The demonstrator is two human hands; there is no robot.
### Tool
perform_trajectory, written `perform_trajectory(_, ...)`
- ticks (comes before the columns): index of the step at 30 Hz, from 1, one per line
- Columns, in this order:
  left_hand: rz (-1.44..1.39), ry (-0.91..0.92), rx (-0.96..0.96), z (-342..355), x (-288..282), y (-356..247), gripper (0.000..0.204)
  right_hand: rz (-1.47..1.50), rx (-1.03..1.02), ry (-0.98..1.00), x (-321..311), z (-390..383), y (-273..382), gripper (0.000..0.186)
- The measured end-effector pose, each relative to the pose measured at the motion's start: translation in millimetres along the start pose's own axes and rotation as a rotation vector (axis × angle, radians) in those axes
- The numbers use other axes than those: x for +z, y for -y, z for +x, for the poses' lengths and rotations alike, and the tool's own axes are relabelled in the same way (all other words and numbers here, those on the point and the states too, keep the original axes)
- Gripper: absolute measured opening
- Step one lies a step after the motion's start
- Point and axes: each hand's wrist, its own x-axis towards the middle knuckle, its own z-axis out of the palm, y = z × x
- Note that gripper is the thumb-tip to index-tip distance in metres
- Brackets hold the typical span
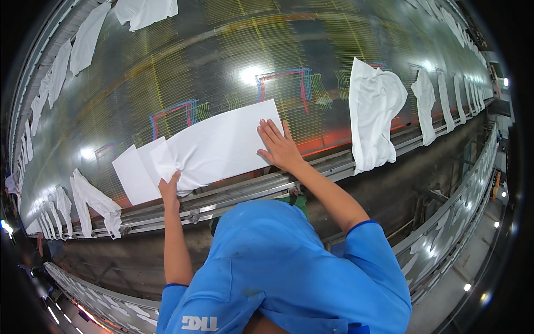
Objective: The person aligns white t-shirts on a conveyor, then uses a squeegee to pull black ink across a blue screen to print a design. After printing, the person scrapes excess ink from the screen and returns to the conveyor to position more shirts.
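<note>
A white fabric piece [222,139] lies across the near edge of a long dark table in front of me. My left hand [169,192] pinches its lower left part, where the cloth bunches into creases. Toward the piece's right end, my right hand [280,149] rests flat with the fingers stretched out. Another flat white piece [132,173] shows beside the left end, partly covered by the first. Red and blue outline marks [283,75] with yellow lines are drawn on the table surface just beyond the fabric.
A metal rail [278,183] runs along the table's near edge. Crumpled white fabric [375,111] drapes over it at right, and more white fabric [94,200] hangs at left. Several white pieces [147,10] lie along the far side. Behind me stands another long table [439,239].
</note>
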Motion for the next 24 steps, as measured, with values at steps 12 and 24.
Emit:
perform_trajectory(12, 0.013, -0.015, 0.012, -1.7, -0.3, -3.4, 0.059, -0.016, -0.020, -0.121, 15.9, 41.7, -12.7, 0.077)
perform_trajectory(24, 0.049, 0.017, -0.026, -0.2, -0.8, -4.0, 0.054, 0.073, 0.068, -0.091, 19.5, -18.0, 18.9, 0.081)
